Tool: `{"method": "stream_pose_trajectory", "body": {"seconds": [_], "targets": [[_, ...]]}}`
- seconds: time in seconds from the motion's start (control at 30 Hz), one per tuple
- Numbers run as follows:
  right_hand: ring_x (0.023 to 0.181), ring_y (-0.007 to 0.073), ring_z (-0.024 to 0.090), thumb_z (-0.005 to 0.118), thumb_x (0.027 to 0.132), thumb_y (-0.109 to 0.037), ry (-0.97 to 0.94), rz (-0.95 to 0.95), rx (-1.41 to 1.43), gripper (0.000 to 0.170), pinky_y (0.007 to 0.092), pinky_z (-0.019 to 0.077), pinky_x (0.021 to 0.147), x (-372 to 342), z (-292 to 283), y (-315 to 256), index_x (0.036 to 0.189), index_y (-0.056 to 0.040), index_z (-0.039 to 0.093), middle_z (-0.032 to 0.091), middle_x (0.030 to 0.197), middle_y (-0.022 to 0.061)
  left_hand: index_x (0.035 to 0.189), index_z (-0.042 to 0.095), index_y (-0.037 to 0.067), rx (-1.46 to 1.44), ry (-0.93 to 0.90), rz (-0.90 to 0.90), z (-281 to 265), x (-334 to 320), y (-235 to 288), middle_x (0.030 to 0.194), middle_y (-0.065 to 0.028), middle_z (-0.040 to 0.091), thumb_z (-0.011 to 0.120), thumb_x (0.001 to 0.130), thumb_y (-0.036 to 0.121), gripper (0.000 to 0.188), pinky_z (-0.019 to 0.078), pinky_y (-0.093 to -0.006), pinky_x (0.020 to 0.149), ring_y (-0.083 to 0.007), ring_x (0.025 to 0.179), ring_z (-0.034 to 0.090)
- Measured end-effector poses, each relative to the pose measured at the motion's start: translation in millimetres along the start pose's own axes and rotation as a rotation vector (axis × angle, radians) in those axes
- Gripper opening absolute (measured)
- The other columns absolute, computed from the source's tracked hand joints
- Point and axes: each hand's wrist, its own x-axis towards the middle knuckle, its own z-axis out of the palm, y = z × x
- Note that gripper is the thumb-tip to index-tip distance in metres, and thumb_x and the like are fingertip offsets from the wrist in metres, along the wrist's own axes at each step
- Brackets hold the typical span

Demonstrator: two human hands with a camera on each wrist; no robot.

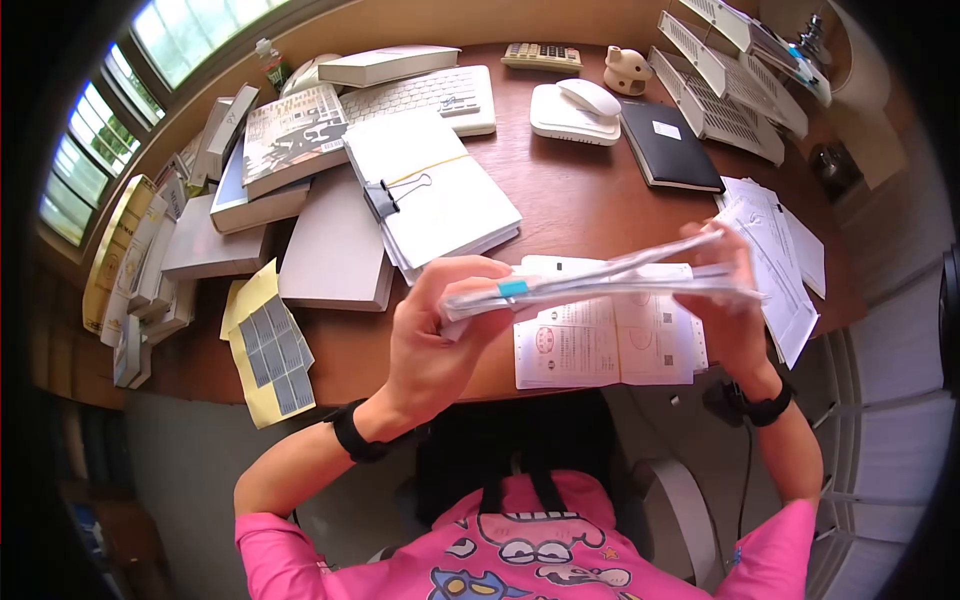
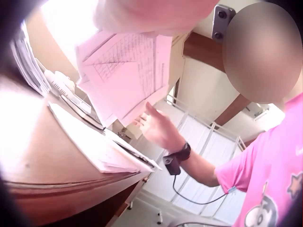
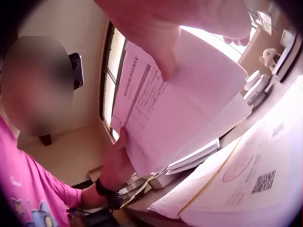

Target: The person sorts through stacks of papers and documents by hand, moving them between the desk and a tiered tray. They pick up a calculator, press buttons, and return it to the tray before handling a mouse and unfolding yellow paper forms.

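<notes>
Held up above the desk's front, a thin sheaf of papers (image 1: 600, 288) is seen nearly edge-on in the head view, with a small teal clip (image 1: 512, 290) on its edge. My left hand (image 1: 430, 325) grips the left end between thumb and fingers. At the other end, my right hand (image 1: 728, 315) holds the sheets, which fan apart there. Printed lines and a table show on the papers (image 2: 125, 78) in the left wrist view. The right thumb (image 3: 165, 66) lies across a printed sheet in the right wrist view. Below is a banded stack of stamped forms (image 1: 570, 350).
To the left are a thick white paper stack (image 1: 430, 190) with a black binder clip (image 1: 388, 200), books (image 1: 295, 135) and a yellow envelope (image 1: 240, 330). Behind lie a keyboard (image 1: 480, 95) and calculator (image 1: 540, 57). A black notebook (image 1: 668, 145) and loose papers (image 1: 770, 240) lie right.
</notes>
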Motion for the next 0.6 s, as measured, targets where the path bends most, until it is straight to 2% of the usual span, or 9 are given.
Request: {"method": "stream_pose_trajectory", "body": {"seconds": [0.03, 0.07, 0.17, 0.27, 0.33, 0.43, 0.53, 0.57, 0.6], "targets": [[0.109, 0.0188, 0.055, 0.08, 0.074, -0.005, -0.089, 0.091, 0.081, 0.071, 0.0314, 0.0458, 0.091, -1.7, 2.9, 2.9, 0.131, -0.0037, 0.036, 0.055, 0.116, 0.0081, 0.115, 0.059, 0.001, -0.043, -0.041, -0.151, -1.2, -0.7, -6.5, 0.113, -0.006, 0.061, 0.071, 0.085, 0.006, 0.033, 0.0474, -0.0259, 0.086, -0.0122, 0.098, 0.059], [0.106, 0.0139, 0.056, 0.079, 0.075, -0.005, -0.185, 0.098, -0.016, 0.065, 0.0283, 0.0478, 0.087, -5.9, 4.1, 10.9, 0.128, -0.0053, 0.04, 0.06, 0.11, 0.0047, 0.115, 0.059, 0.001, -0.048, -0.057, -0.15, -1.2, -1.5, -17.0, 0.113, -0.006, 0.061, 0.071, 0.085, 0.006, 0.033, 0.0474, -0.0259, 0.086, -0.0122, 0.098, 0.059], [0.103, 0.0117, 0.056, 0.078, 0.077, -0.005, -0.17, 0.235, -0.011, 0.052, 0.0277, 0.0471, 0.087, 0.0, 10.9, 7.5, 0.12, -0.0052, 0.049, 0.062, 0.105, 0.0038, 0.112, 0.061, 0.002, -0.074, 0.006, -0.316, -1.2, -6.0, -32.7, 0.11, -0.0039, 0.061, 0.077, 0.079, 0.009, 0.037, 0.0474, -0.0238, 0.084, -0.0105, 0.095, 0.058], [0.098, 0.0097, 0.056, 0.078, 0.077, -0.006, -0.214, 0.239, 0.051, 0.041, 0.0264, 0.0478, 0.084, 8.3, 12.9, 3.1, 0.111, -0.0035, 0.055, 0.063, 0.102, 0.0032, 0.107, 0.062, 0.003, -0.117, 0.05, -0.377, 3.9, -5.7, -25.0, 0.108, -0.0031, 0.062, 0.077, 0.079, 0.007, 0.032, 0.0481, -0.0238, 0.083, -0.0092, 0.094, 0.058], [0.093, 0.0086, 0.058, 0.077, 0.078, -0.005, -0.239, 0.295, 0.254, 0.031, 0.0252, 0.0489, 0.081, 10.1, 14.2, -2.1, 0.103, -0.0024, 0.058, 0.064, 0.098, 0.0023, 0.106, 0.061, 0.003, -0.135, 0.059, -0.372, 0.4, -8.4, -25.5, 0.106, -0.003, 0.062, 0.077, 0.079, 0.006, 0.031, 0.0486, -0.0242, 0.082, -0.0088, 0.093, 0.058], [0.09, 0.008, 0.058, 0.075, 0.08, -0.004, -0.285, 0.236, 0.131, 0.026, 0.0254, 0.0501, 0.079, 8.3, 10.5, 3.9, 0.101, -0.0019, 0.06, 0.065, 0.096, 0.0015, 0.108, 0.061, 0.002, -0.146, 0.085, -0.361, -0.3, -5.0, -26.5, 0.102, -0.004, 0.064, 0.074, 0.08, 0.001, 0.031, 0.0496, -0.026, 0.082, -0.0097, 0.093, 0.058], [0.098, 0.0113, 0.058, 0.07, 0.085, -0.007, -0.3, 0.27, 0.247, 0.027, 0.0272, 0.0504, 0.083, 8.2, 17.1, 3.2, 0.11, 0.0004, 0.061, 0.064, 0.106, 0.0046, 0.113, 0.06, 0.001, -0.147, 0.079, -0.451, -4.5, -14.6, -39.0, 0.104, -0.0039, 0.064, 0.071, 0.083, 0.0, 0.032, 0.0488, -0.0266, 0.084, -0.0112, 0.095, 0.059], [0.101, 0.0152, 0.059, 0.071, 0.085, -0.012, -0.328, 0.243, 0.229, 0.038, 0.0295, 0.0496, 0.085, 9.1, 15.5, 7.3, 0.119, 0.0, 0.056, 0.063, 0.11, 0.008, 0.116, 0.06, 0.0, -0.102, 0.084, -0.487, -6.9, -16.0, -45.1, 0.105, -0.0038, 0.064, 0.069, 0.085, -0.001, 0.032, 0.0482, -0.027, 0.085, -0.012, 0.095, 0.059], [0.101, 0.0152, 0.059, 0.071, 0.085, -0.012, -0.305, 0.243, 0.226, 0.038, 0.0295, 0.0496, 0.085, 8.1, 9.3, 3.6, 0.119, 0.0, 0.056, 0.063, 0.11, 0.008, 0.116, 0.06, 0.0, -0.106, 0.06, -0.485, -5.6, -12.2, -41.4, 0.105, -0.0038, 0.064, 0.069, 0.085, -0.001, 0.032, 0.0482, -0.027, 0.085, -0.012, 0.095, 0.059]]}}
